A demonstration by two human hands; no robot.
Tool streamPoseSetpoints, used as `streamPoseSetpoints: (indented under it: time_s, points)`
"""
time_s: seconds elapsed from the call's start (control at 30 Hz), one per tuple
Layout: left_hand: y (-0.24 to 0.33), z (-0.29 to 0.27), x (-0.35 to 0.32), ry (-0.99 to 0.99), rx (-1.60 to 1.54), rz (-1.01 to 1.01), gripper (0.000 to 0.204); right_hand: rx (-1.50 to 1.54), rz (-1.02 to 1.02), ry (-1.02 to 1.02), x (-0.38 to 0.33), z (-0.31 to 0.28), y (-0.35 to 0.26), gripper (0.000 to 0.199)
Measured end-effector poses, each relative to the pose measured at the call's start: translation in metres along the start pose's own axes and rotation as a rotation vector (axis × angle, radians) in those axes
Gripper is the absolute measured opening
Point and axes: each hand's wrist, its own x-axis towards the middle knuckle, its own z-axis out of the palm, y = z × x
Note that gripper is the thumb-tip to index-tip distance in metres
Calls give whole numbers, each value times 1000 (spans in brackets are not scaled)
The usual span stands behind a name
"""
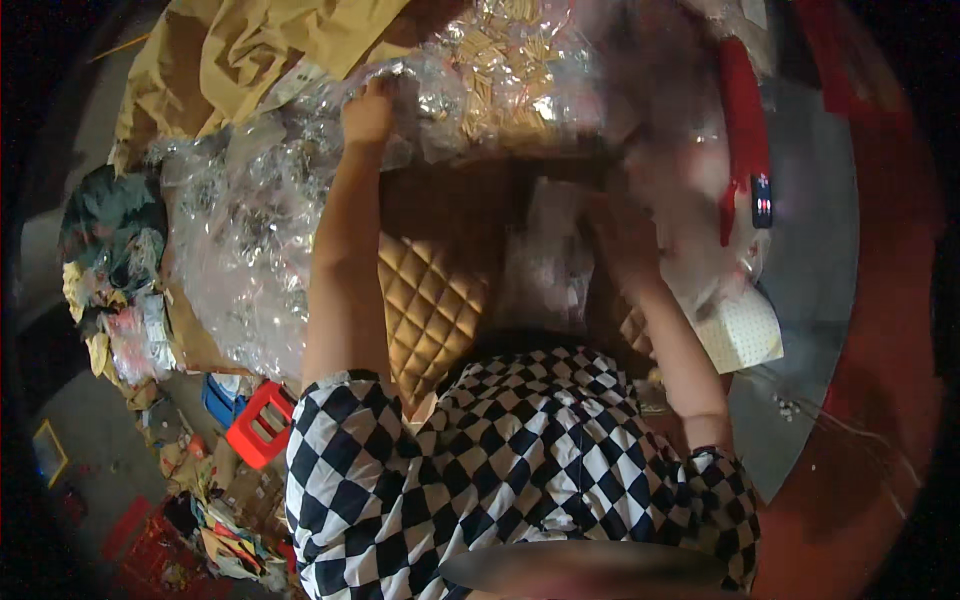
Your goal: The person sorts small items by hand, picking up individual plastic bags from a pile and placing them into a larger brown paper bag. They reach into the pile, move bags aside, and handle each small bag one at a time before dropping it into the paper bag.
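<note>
At the far left of the middle, my left hand (370, 112) reaches into a heap of small clear plastic bags (255, 225), its fingers bent down and closed on the plastic of one bag. My right hand (625, 235) is smeared by motion, so its fingers cannot be made out. Beside it, over my lap, is a blurred clear plastic bag (552, 235); whether the hand grips it is unclear. Just beyond both hands lie more clear bags with thin tan sticks (500, 75) in them.
Brown paper (270, 50) is crumpled at the far left. Quilted tan fabric (430, 315) lies under my left arm. A red stool (262, 425) and scattered scraps are on the left floor. At right are a red strip (740, 130), a small lit device (763, 200) and a pale dotted sheet (745, 330).
</note>
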Motion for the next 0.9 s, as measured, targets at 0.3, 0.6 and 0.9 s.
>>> streamPoseSetpoints:
  time_s: [0.3, 0.6, 0.9]
  points:
    - [12, -83, -35, 271, -1597, -774, 12, 112, 51, 334, 149, 42, 14, 29]
    - [130, -186, -39, 62, -789, 373, 7, 608, -280, 218, 111, 9, -24, 23]
    - [171, -156, -97, -113, -1686, -346, 11, -333, 102, 111, 106, -66, 35, 28]
